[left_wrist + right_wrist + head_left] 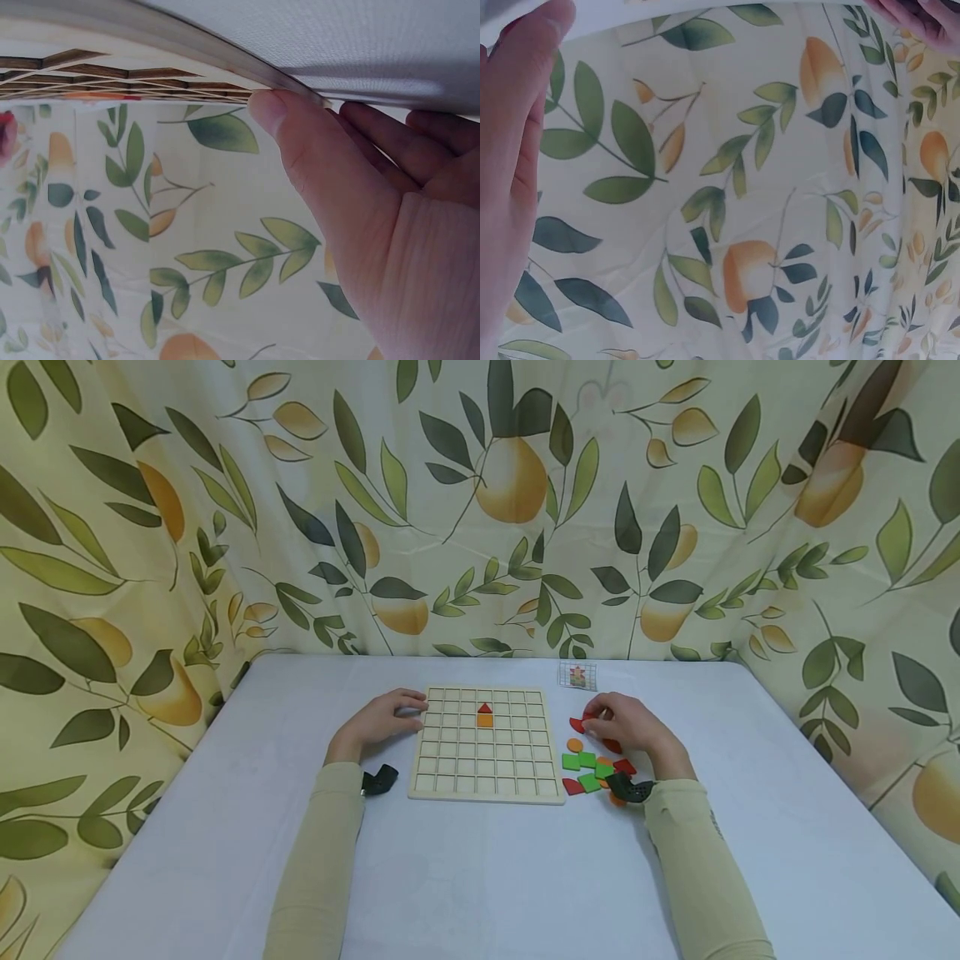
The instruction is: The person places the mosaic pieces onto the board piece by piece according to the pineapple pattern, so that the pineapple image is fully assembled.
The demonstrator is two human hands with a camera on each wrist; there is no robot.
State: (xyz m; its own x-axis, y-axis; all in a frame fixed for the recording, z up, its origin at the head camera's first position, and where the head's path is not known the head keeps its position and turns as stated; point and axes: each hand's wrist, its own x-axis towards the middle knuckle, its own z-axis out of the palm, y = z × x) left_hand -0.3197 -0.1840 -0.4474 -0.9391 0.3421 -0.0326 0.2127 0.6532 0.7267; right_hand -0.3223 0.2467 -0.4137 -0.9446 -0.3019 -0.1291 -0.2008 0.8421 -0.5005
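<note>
Red pieces and their green and orange companions lie scattered on the white table just right of the wooden grid board, and the right hand sits among the far ones, its fingers curled down over a red piece at the far left of the heap; whether the fingertips actually pinch it cannot be told from the head view, and the right wrist view shows only the edge of the palm against the leaf-and-fruit curtain. Nearer the person in the same heap are an orange disc, green squares and more red shapes, close together and partly overlapping. The board lies flat at the middle of the table, its grid of square cells mostly bare; a red triangle fills a cell in the second row from the far edge, with an orange square in the cell directly nearer, the two touching. The left hand rests on the table at the far left corner of the board, fingers gently bent and lying against the board's left edge, thumb pressed to the frame as the left wrist view shows. A small pattern card lies on the table beyond the heap, near the curtain. Both forearms wear pale sleeves.
</note>
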